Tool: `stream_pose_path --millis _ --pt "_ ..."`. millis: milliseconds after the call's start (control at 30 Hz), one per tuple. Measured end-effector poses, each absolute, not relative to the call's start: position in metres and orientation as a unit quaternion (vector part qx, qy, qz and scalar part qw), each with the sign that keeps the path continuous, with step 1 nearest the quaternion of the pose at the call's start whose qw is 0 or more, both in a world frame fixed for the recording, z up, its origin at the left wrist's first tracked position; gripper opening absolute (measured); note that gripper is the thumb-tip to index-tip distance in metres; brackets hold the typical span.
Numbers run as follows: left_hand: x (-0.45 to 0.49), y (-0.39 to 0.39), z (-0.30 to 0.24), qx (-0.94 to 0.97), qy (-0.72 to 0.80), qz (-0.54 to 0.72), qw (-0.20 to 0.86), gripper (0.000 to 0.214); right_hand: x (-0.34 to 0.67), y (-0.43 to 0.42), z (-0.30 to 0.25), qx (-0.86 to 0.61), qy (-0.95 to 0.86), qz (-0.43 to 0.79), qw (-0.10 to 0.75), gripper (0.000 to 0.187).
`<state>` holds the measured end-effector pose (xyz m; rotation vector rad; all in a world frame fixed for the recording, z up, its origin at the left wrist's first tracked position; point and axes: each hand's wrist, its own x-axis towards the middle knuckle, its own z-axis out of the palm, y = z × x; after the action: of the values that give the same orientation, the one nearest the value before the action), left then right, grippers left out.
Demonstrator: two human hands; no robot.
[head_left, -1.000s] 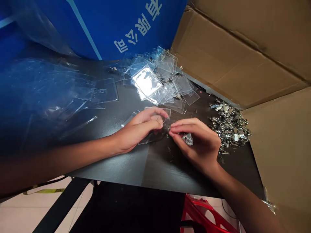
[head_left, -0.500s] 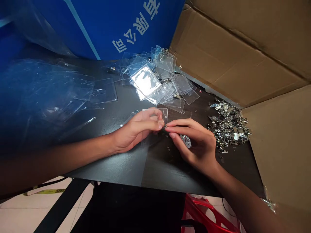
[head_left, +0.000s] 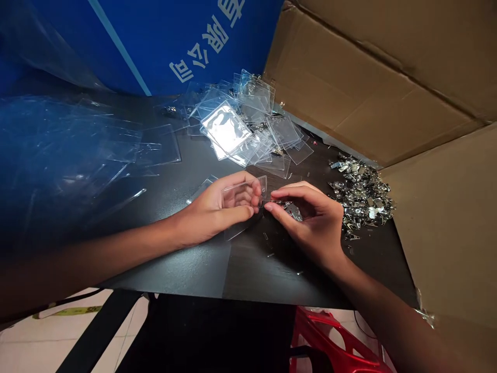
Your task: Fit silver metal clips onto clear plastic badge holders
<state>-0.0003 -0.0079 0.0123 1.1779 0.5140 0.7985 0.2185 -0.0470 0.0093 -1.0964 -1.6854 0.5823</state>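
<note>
My left hand (head_left: 217,210) is closed on a clear plastic badge sleeve (head_left: 243,194), held a little above the black table (head_left: 202,264). My right hand (head_left: 310,220) pinches a small metal clip (head_left: 289,207) with thumb and forefinger, right at the sleeve's slotted corner. The two hands' fingertips nearly touch at the middle of the table.
A heap of clear sleeves (head_left: 240,129) lies behind the hands. Loose metal clips (head_left: 361,194) are piled at the right. Cardboard box walls (head_left: 388,88) close off the right and back. Blue sheet (head_left: 155,41) and clear plastic bags (head_left: 70,155) fill the left. A red stool (head_left: 330,342) stands below.
My left hand has lifted and tilted the sleeve off the table. My right hand has turned and brought the clip up to the sleeve's corner.
</note>
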Motion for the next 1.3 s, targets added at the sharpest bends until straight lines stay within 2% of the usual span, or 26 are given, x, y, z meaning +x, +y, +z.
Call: stream_pose_path --millis 433,600,833,1067,1300 --pt "0.004 -0.015 0.022 0.6 0.319 0.411 0.607 0.02 0.217 -0.052 0.008 -0.445 -0.683 0.173 0.553 0.024" --pt "0.004 -0.018 0.023 0.642 0.299 0.427 0.563 0.025 0.216 -0.053 0.008 -0.432 -0.686 0.142 0.567 0.028" --pt "0.0 -0.018 0.022 0.711 0.273 0.437 0.479 0.031 0.217 -0.052 0.015 -0.415 -0.694 0.142 0.571 0.022" --pt "0.0 -0.016 0.024 0.714 0.29 0.42 0.48 0.027 0.218 -0.054 0.015 -0.459 -0.676 0.167 0.552 0.015" --pt "-0.003 -0.011 0.027 0.715 0.289 0.395 0.5 0.027 0.217 -0.053 0.016 -0.44 -0.693 0.231 0.522 0.03"
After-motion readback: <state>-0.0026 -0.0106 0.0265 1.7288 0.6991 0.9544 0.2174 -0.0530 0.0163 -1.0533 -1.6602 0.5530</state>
